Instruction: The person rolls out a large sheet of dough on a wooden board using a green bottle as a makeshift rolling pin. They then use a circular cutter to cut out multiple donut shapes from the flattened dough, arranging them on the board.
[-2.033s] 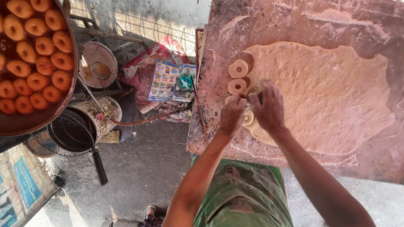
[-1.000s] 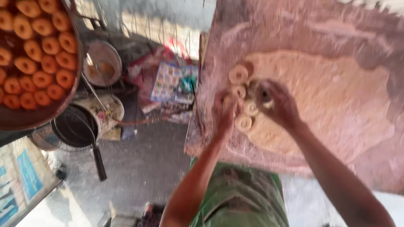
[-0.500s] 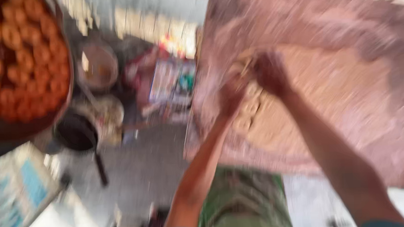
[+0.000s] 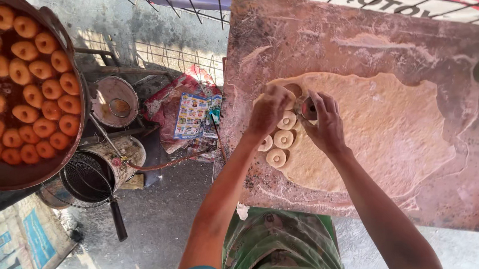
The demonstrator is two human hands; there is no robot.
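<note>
Rolled dough sheet (image 4: 381, 127) lying flat on a floured pinkish counter (image 4: 354, 35) in the right half of the frame, its long axis running roughly from the left-centre toward the lower right. At the sheet's left edge the right hand (image 4: 324, 125) closes its grip around a small round cutter (image 4: 307, 108), held upright with its open mouth down on the dough, apparently so that it can press straight through. The left hand (image 4: 268, 110) rests beside it with fingers curled together over the sheet's edge, probably steadying the dough or lifting a cut piece; whether it holds anything cannot be told. Four cut dough rings (image 4: 282, 139) lie in a short row just below and between the hands, touching or nearly touching one another, set at the sheet's margin where they are out of the uncut area. A round hole (image 4: 293, 89) in the dough shows just above the left hand. At upper left of the frame, a wide pan (image 4: 80, 113) holds many browned rings (image 4: 27, 96) in oil; below it stands a wire skimmer (image 4: 86, 183) with a dark handle.
</note>
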